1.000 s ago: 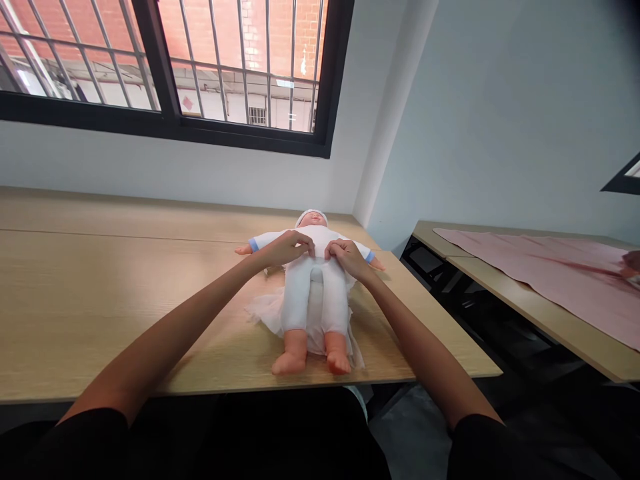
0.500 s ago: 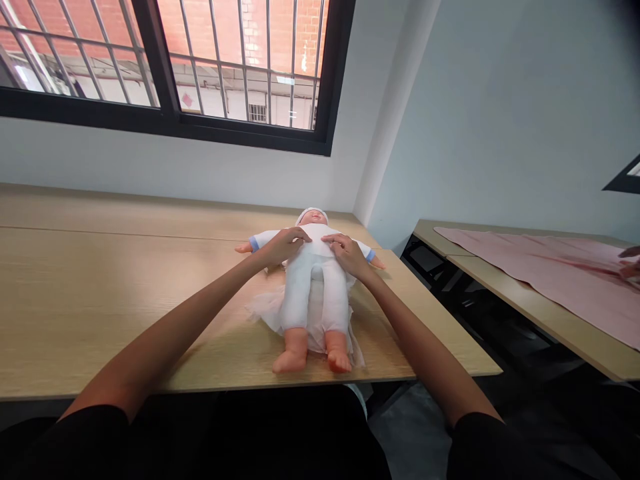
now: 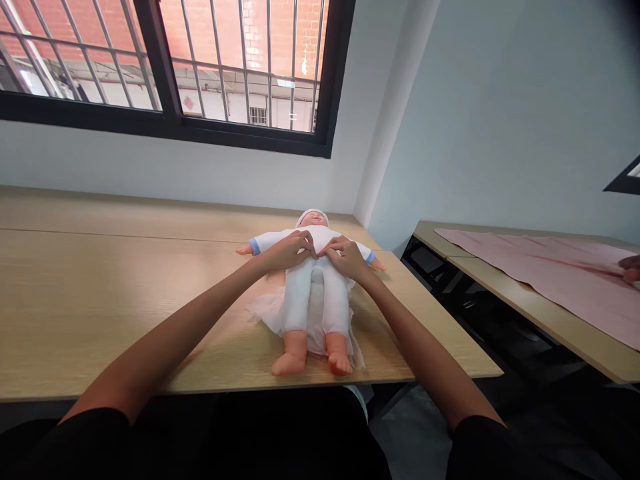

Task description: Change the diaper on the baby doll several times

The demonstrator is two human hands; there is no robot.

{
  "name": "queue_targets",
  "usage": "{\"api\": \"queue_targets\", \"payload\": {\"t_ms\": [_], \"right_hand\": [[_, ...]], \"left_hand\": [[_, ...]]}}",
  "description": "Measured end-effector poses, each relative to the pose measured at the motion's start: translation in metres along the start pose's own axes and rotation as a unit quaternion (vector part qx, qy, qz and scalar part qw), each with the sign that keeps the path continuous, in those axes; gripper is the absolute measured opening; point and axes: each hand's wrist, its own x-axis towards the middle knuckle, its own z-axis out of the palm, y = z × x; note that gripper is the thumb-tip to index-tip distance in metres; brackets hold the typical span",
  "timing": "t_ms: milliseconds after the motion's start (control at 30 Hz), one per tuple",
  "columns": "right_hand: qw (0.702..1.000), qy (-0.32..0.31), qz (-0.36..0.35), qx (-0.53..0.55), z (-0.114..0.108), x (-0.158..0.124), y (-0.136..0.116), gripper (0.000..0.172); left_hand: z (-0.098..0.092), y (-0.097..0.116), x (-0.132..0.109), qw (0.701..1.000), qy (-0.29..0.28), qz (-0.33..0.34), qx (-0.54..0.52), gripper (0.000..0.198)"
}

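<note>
A baby doll [image 3: 297,300] lies on its back, head away from me, its bare feet near the table's front edge. It wears a white outfit with blue cuffs and a white headband or cap. Over its belly, my left hand [image 3: 294,249] has fingers pinched at the white clothes [image 3: 320,235]. Just to the right, my right hand [image 3: 346,256] pinches the same cloth, fingertips almost meeting the left ones. Thin white sheer fabric [image 3: 267,310] is spread beneath the doll's legs and hips.
The doll lies on a light wooden table [image 3: 125,293] against the wall below a barred window [image 3: 245,67]. Across a gap at right stands another table with a pink cloth [image 3: 540,267]. Another person's hand [image 3: 631,265] rests on that cloth at the right edge.
Both my hands have come closer together and slightly lower on the doll's belly, fingertips now nearly touching. The other person's hand at far right has shifted a little.
</note>
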Motion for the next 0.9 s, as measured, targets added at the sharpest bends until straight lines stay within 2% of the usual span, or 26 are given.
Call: {"api": "queue_targets", "payload": {"t_ms": [133, 233, 367, 467, 633, 900], "right_hand": [[1.0, -0.01, 0.004, 0.021, 0.001, -0.003, -0.004, 0.031], [0.993, -0.013, 0.053, 0.109, -0.001, -0.002, -0.004, 0.029], [0.972, 0.095, 0.098, 0.189, -0.004, 0.003, 0.004, 0.027], [0.964, 0.141, 0.125, 0.19, -0.003, 0.006, 0.016, 0.029], [0.977, 0.103, 0.131, 0.135, 0.003, 0.006, 0.028, 0.033], [0.996, 0.045, 0.069, 0.039, 0.002, 0.003, 0.011, 0.025]], "left_hand": [[-0.006, 0.002, -0.002, 1.0, -0.007, 0.001, -0.027, 0.031], [-0.013, -0.001, -0.003, 0.996, -0.002, -0.046, -0.083, 0.03], [-0.018, -0.008, -0.002, 0.981, 0.05, -0.116, -0.146, 0.024], [-0.013, -0.012, -0.001, 0.981, 0.073, -0.133, -0.12, 0.024], [-0.005, -0.008, -0.002, 0.988, 0.041, -0.128, -0.074, 0.029], [-0.01, -0.004, -0.001, 0.992, 0.028, -0.101, -0.074, 0.029]]}}
